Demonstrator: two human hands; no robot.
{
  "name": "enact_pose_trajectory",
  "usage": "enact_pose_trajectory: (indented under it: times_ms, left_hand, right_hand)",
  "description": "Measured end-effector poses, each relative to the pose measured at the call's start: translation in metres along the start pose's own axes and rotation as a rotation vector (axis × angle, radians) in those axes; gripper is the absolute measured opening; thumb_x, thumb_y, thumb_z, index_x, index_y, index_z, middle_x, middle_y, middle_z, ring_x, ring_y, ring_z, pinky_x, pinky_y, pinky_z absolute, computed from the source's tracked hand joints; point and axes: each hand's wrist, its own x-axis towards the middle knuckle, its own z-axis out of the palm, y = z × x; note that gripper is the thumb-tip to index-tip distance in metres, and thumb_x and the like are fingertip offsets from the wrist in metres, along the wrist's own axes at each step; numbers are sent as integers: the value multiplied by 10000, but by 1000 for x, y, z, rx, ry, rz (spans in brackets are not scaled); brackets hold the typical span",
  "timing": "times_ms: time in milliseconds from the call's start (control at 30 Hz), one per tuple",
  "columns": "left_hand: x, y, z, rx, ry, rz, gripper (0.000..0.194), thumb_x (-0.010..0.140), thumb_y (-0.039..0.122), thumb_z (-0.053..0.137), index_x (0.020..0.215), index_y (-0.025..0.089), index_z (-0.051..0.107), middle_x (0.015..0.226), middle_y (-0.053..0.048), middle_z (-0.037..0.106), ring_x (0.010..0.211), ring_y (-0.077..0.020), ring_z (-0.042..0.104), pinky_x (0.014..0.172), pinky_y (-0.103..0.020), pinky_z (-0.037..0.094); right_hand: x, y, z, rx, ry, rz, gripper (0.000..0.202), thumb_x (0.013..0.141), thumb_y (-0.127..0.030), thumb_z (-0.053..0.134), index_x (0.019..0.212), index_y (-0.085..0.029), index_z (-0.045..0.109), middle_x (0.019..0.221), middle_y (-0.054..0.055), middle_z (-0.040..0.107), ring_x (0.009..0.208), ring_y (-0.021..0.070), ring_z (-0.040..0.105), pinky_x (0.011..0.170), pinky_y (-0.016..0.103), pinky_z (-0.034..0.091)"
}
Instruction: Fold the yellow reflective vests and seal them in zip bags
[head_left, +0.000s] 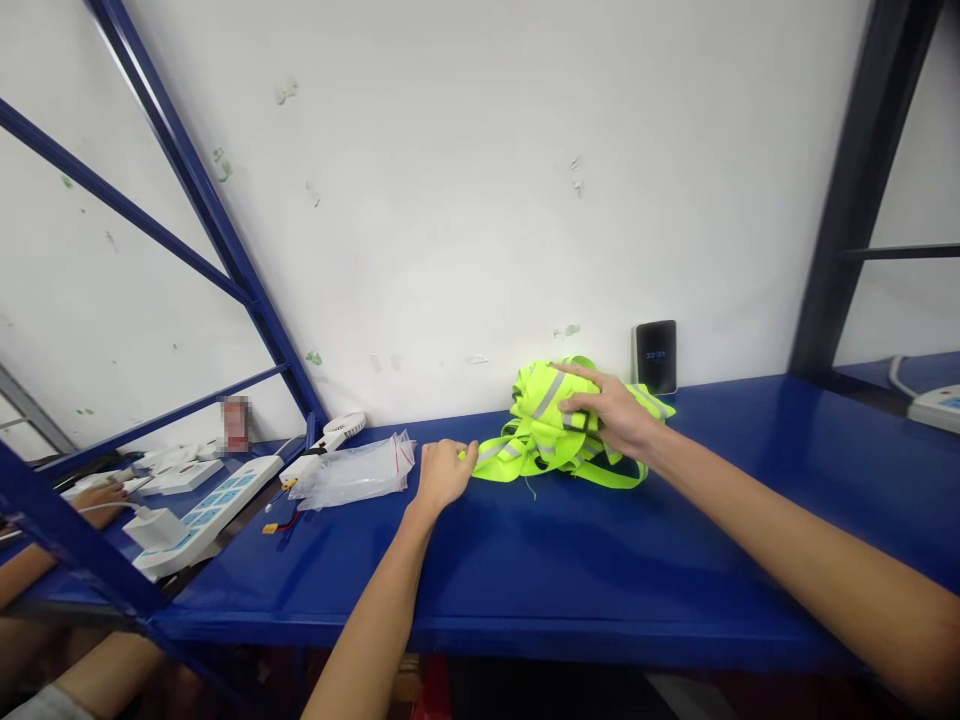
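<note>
Blue-painted metal shelf (600,580) meets a white, scuffed wall (480,200); against the wall stands a black, upright rectangular device with a lit digital readout (656,360), used below as the landmark. Bundle location: the crumpled fluorescent yellow-green fabric bundle with grey reflective bands (553,440) lies to the left and slightly in front of the device. Left hand (446,472), farther left of the device: fingers nearly closed, apparently pinching a band end. Right hand (619,415), just left of the device: partly open, fingers extended over the bundle's upper part; whether cloth is gripped cannot be told. Handling, by judgement: light, limp, not fragile; reflective bands probably smoother and slightly stiffer than the cloth. Recommended hold: pinch loose ends singly; support the thick mass from beneath, since loops may snag.
</note>
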Motion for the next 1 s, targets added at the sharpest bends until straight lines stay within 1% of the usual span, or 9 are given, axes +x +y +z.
enact_pose_trajectory:
  times_ms: [100, 233, 400, 533, 633, 700, 767, 900, 1000]
  left_hand:
    - [-6, 5, -6, -171, 174, 168, 478, 968, 420, 259, 645, 191, 527, 608, -1, 513, 646, -156, 472, 762, -309, 345]
    - [-14, 14, -11, -175, 110, 346, 305, 860, 505, 523, 948, 214, 551, 859, -13, 585, 838, -190, 482, 847, -338, 358]
    - [-19, 23, -8, -59, 27, 439, 215, 854, 417, 557, 840, 206, 591, 860, -36, 572, 891, -214, 472, 895, -400, 345]
    - [-19, 27, -11, -379, 21, 364, 228, 890, 317, 480, 752, 179, 599, 1176, -96, 553, 1090, -233, 492, 971, -399, 375]
    - [-17, 27, -15, -731, -63, 290, 248, 886, 302, 447, 739, 158, 584, 1238, -102, 560, 1063, -225, 559, 907, -357, 460]
    - [-17, 27, -17, -875, -44, 199, 252, 885, 318, 430, 741, 156, 557, 999, -75, 629, 846, -184, 610, 752, -316, 511]
    - [-19, 28, -19, -948, 64, 124, 258, 878, 340, 451, 680, 176, 465, 744, -8, 560, 635, -132, 567, 609, -269, 495]
    - [-26, 39, -32, -869, 310, 154, 361, 875, 305, 502, 653, 220, 231, 613, 59, 364, 490, -74, 438, 491, -208, 387]
    - [-26, 49, -45, -606, 449, 277, 295, 889, 245, 495, 684, 217, 285, 596, 69, 321, 495, -73, 375, 526, -208, 348]
  right_hand:
    - [3, -2, -1, 59, 144, -68, 724, 579, -103, 782, 1267, -227, 592, 721, -5, 653, 640, 160, 641, 603, 286, 572]
    - [4, -2, -1, 115, 296, -150, 788, 555, -141, 800, 1300, -229, 558, 785, 5, 673, 725, 182, 654, 600, 278, 561]
    - [5, 4, -2, 30, 353, -194, 795, 592, -202, 781, 1340, -240, 515, 838, 10, 678, 767, 198, 651, 642, 311, 554]
    - [8, 13, -7, -314, 391, -428, 651, 662, -234, 726, 1292, -231, 562, 1134, 55, 658, 1033, 258, 621, 914, 404, 506]
    - [8, 19, -10, -570, 318, -570, 548, 729, -220, 660, 1270, -223, 575, 1315, 61, 576, 1245, 283, 500, 1083, 451, 362]
    - [5, 23, -9, -657, 235, -584, 527, 775, -221, 616, 1298, -227, 549, 1363, 62, 543, 1312, 287, 437, 1111, 477, 313]
    - [1, 29, -5, -705, 147, -574, 524, 817, -232, 586, 1336, -243, 512, 1399, 61, 512, 1341, 285, 404, 1111, 490, 308]
    - [-8, 49, 8, -754, -61, -668, 506, 855, -165, 516, 1354, -245, 487, 1386, 72, 520, 1320, 248, 437, 1114, 471, 317]
    - [-15, 65, 17, -782, -251, -743, 543, 843, -71, 442, 1359, -236, 477, 1411, 85, 488, 1339, 222, 416, 1127, 451, 308]
